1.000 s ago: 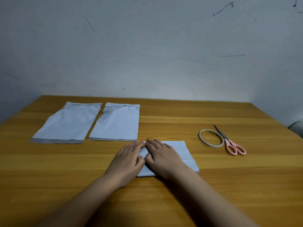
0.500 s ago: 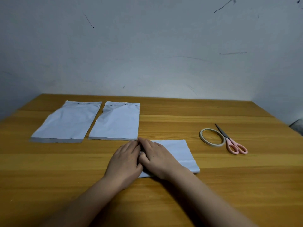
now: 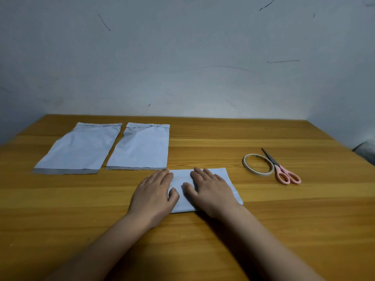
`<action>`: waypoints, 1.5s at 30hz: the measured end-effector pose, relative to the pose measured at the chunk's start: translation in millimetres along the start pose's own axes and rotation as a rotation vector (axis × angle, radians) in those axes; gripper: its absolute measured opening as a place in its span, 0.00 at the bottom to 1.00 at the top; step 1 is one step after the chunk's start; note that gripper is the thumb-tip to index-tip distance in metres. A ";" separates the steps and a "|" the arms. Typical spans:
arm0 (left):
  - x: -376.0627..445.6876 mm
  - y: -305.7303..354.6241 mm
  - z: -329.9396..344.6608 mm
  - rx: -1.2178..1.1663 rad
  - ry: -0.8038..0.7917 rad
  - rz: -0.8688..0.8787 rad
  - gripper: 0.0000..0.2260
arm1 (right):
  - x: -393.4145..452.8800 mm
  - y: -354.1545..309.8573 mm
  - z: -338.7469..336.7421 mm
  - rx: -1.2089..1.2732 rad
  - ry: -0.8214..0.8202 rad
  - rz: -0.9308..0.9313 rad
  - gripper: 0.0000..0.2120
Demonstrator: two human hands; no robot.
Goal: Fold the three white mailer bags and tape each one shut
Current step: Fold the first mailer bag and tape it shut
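A folded white mailer bag lies flat near the middle of the wooden table. My left hand presses palm-down on its left end, fingers straight. My right hand lies flat on its middle and right part, fingers spread. Two unfolded white mailer bags lie side by side at the back left, one at the far left and one beside it. A roll of tape and pink-handled scissors lie to the right.
A grey wall stands behind the table's far edge. The table's right edge runs diagonally at the far right, with a grey object beyond it.
My two hands were touching over the bag's left part. They have slid apart, the right hand moving rightward along the folded bag, the left staying at its left end.
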State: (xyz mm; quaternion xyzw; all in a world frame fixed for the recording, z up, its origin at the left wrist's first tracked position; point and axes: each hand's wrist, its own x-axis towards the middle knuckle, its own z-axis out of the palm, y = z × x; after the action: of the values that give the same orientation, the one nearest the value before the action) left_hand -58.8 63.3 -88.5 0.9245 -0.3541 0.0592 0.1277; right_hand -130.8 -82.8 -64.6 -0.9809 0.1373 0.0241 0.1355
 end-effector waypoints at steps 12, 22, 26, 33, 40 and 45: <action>-0.1 -0.5 1.9 -0.007 0.020 0.004 0.41 | -10.6 30.3 -3.7 -0.050 0.018 0.210 0.35; -1.7 -2.6 3.5 -0.012 0.001 -0.013 0.41 | -5.3 17.1 -0.2 -0.172 0.081 0.277 0.38; -1.6 -3.9 2.9 -0.030 0.015 -0.009 0.41 | -0.4 -7.3 7.3 -0.115 0.099 -0.036 0.42; -1.3 -6.0 3.3 -0.042 0.025 0.013 0.39 | 7.9 -8.8 9.3 0.013 0.068 -0.261 0.24; -2.3 -1.0 0.6 0.036 -0.001 0.001 0.41 | -1.8 17.0 5.3 -0.011 0.068 -0.034 0.26; -2.3 3.6 0.7 0.061 -0.034 -0.022 0.43 | -9.9 32.6 5.5 -0.013 0.084 0.171 0.30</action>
State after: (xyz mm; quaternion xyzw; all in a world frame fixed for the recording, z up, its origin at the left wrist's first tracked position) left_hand -62.9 62.0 -88.9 0.9327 -0.3442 0.0530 0.0939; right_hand -149.4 -108.9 -77.6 -0.9666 0.2259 -0.0045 0.1209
